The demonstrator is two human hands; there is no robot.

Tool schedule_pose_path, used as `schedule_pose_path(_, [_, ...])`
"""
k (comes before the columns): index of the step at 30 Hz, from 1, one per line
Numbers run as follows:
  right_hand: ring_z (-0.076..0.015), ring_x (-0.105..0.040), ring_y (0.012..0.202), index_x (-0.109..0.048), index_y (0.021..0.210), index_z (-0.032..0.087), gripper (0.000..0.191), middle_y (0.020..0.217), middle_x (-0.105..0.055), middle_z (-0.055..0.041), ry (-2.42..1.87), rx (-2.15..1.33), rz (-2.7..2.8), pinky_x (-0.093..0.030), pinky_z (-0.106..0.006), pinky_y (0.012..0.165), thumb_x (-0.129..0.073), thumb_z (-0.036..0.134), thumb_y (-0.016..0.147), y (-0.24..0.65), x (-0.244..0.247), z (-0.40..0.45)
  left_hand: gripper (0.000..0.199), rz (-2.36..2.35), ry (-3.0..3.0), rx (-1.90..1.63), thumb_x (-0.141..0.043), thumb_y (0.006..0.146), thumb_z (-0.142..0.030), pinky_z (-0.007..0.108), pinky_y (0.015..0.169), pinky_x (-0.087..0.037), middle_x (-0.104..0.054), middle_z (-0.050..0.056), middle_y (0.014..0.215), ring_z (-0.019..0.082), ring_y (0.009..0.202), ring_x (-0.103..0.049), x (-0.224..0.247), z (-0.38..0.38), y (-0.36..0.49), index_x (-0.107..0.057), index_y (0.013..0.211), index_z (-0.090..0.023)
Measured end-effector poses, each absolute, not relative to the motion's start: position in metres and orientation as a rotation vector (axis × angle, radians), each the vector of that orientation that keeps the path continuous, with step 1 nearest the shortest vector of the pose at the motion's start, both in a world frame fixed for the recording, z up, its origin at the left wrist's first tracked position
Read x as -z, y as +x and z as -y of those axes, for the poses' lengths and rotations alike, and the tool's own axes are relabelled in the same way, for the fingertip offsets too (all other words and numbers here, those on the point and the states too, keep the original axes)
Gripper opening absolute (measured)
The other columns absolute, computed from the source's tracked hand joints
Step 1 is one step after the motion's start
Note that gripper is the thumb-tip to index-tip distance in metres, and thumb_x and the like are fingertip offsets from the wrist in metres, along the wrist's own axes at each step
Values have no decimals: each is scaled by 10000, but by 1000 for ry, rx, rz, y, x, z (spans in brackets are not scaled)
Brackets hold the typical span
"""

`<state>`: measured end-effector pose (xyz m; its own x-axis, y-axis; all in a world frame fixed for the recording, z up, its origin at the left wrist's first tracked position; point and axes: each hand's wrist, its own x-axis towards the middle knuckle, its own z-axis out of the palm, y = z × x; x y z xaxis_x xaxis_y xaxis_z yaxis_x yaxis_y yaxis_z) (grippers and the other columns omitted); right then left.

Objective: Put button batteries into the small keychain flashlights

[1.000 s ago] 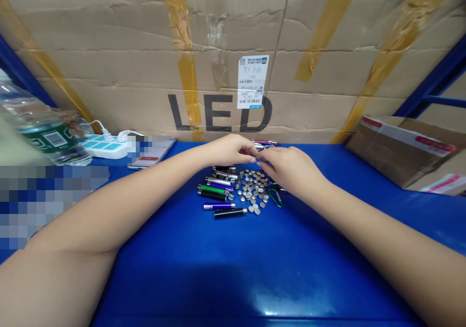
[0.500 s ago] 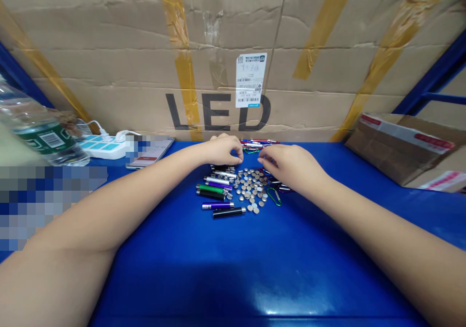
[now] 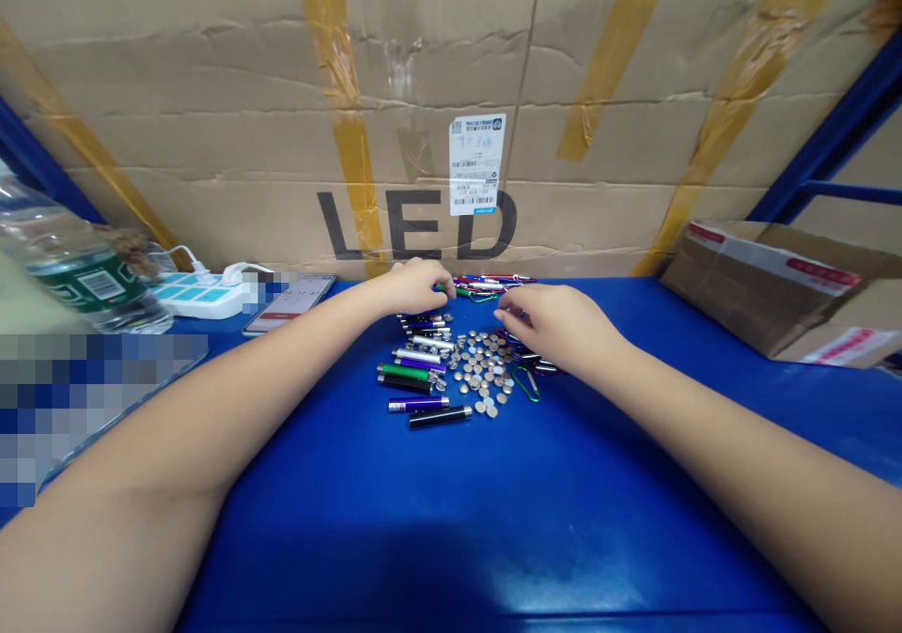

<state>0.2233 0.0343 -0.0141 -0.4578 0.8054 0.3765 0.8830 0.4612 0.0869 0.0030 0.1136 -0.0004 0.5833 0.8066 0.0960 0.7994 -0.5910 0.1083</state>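
The blue surface fills the near part of the view. The person's bare left forearm and right forearm reach over it from the lower corners toward a pile of silver button cells, which lie loosely spread in the middle of the scene.

On the near left of the pile lie a black penlight and a purple penlight. Directly left of the pile, a row of similar slim metal tubes lies side by side in green, purple, silver and black. Just right of the pile is a green carabiner.

The right hand sits over the far right edge of the pile, its fingers curved downward and close together; whether they pinch a cell, I cannot tell. The left hand is beyond the pile's far left side, fingers curled down, and I cannot tell whether it holds anything. The 2 hands are apart.

Just beyond the pile lies a bundle of thin red, blue and silver pens. Farther left of the pile are a smartphone, a power strip and a plastic water bottle. Well to the right sits a taped cardboard box. Behind everything stands a large cardboard sheet printed "LED", with yellow tape and a barcode label.
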Motion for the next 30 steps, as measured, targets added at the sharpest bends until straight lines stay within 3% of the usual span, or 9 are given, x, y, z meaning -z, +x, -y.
schedule_pose_path(6, [-195, -638, 758, -661, 882, 194, 245, 854, -712, -46, -1486, 382, 2412, -368, -284, 598, -446, 307, 914, 222, 10, -33, 288, -1500, 2766, -310, -478, 847, -261, 338, 914, -438, -673, 52, 1106, 209, 1031, -590, 7, -134, -5, -670, 1056, -208])
schedule_pose_path(15, [-185, -627, 738, -647, 857, 188, 227, 833, -703, -47, -1490, 396, 2370, -357, -279, 588, -451, 290, 906, 226, 10, -36, 247, -1389, 2827, -355, -537, 853, -327, 338, 915, -429, -657, 76, 1085, 217, 1034, -574, 11, -141, -1, -689, 995, -193])
schedule_pose_path(19, [-189, -631, 752, -651, 863, 189, 238, 855, -706, -53, -1480, 401, 2365, -363, -281, 592, -441, 290, 910, 227, 10, -37, 222, -1099, 2824, -201, -619, 816, -397, 236, 801, -457, -689, 1, 996, 147, 907, -616, -8, -119, 7, -700, 954, -243])
schedule_pose_path(23, [-195, -635, 772, -660, 876, 190, 240, 877, -713, -54, -1469, 405, 2366, -364, -285, 593, -445, 294, 910, 227, 10, -36, 155, -913, 2850, 114, -649, 791, -235, 234, 751, -448, -719, -11, 935, 137, 842, -637, -14, -104, 20, -715, 931, -230])
schedule_pose_path(30, [-187, -629, 771, -663, 882, 191, 244, 886, -713, -50, -1472, 410, 2365, -352, -285, 587, -441, 287, 912, 227, 10, -36, 239, -988, 2933, 102, -609, 776, -149, 266, 760, -448, -713, 39, 955, 172, 857, -634, -10, -101, 30, -712, 987, -192])
